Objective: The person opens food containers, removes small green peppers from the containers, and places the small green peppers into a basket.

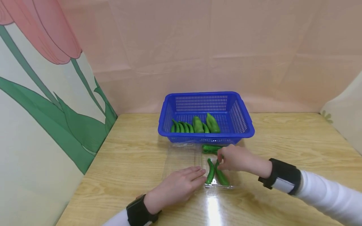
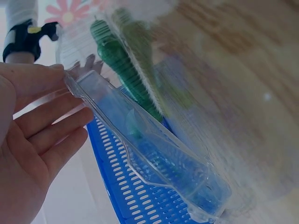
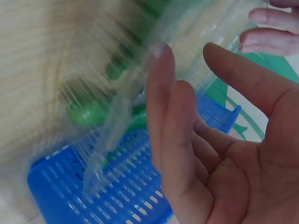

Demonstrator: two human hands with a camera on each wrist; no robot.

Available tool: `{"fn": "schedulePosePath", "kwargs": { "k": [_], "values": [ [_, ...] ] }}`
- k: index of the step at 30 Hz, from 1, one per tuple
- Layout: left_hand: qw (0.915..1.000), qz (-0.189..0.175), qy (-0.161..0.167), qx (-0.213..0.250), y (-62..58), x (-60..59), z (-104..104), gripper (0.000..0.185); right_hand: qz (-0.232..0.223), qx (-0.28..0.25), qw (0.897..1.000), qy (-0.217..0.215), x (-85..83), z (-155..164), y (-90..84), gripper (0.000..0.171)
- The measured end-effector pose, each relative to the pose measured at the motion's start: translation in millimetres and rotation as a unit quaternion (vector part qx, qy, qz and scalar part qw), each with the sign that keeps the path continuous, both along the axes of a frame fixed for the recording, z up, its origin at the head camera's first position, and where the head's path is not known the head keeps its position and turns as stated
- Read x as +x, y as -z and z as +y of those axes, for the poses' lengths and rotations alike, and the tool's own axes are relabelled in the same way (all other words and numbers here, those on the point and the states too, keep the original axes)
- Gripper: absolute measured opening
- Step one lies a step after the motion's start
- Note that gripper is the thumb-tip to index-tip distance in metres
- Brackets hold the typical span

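Note:
A clear plastic clamshell box lies open, its lid (image 1: 182, 157) to the left and its tray (image 1: 210, 185) to the right. Two curved green chili peppers (image 1: 210, 172) lie side by side in the tray, with a bundle of dark green peppers (image 1: 210, 148) behind them. My left hand (image 1: 181, 185) rests at the box's inner edge, fingers fairly straight; its thumb touches the plastic rim (image 2: 126, 144) in the left wrist view. Above the right-hand chili is my right hand (image 1: 233, 158). In the right wrist view, a gap separates its thumb from its fingers (image 3: 161, 93), with nothing between.
A blue slotted basket (image 1: 206, 136) stands just behind the box. Several slim green chilies (image 1: 183, 127) and larger green peppers (image 1: 212, 124) are inside it. The wooden table (image 1: 130, 150) meets a pink cloth backdrop (image 1: 169, 47); a tulip-print cloth (image 1: 42, 131) hangs at left.

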State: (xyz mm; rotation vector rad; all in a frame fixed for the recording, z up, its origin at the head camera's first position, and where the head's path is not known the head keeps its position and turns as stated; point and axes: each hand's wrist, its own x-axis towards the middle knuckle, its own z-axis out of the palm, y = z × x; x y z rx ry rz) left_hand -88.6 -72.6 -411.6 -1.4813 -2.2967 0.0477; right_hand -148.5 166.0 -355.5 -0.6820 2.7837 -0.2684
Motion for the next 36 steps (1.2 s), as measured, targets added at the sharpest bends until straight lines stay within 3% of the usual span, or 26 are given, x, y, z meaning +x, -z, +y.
{"fn": "schedulePosePath", "kwargs": {
  "k": [10,19,31,36],
  "values": [
    [1.0000,0.001,-0.004,-0.002,-1.7,0.6,-0.2,0.034,0.016,0.056,0.998,0.004,3.7,-4.9,12.5,0.030],
    [0.9999,0.010,-0.001,0.002,-0.5,-0.1,0.5,0.033,0.032,0.110,0.993,0.004,4.0,-11.7,22.7,0.050],
    [1.0000,0.006,-0.001,0.000,-0.3,-0.3,0.3,0.034,0.062,0.118,0.991,-0.004,7.1,-15.5,34.1,0.069],
    [1.0000,0.005,-0.002,-0.001,-0.7,0.3,0.1,0.036,0.063,0.120,0.991,-0.001,7.3,-17.6,37.1,0.069]
  ]
}}
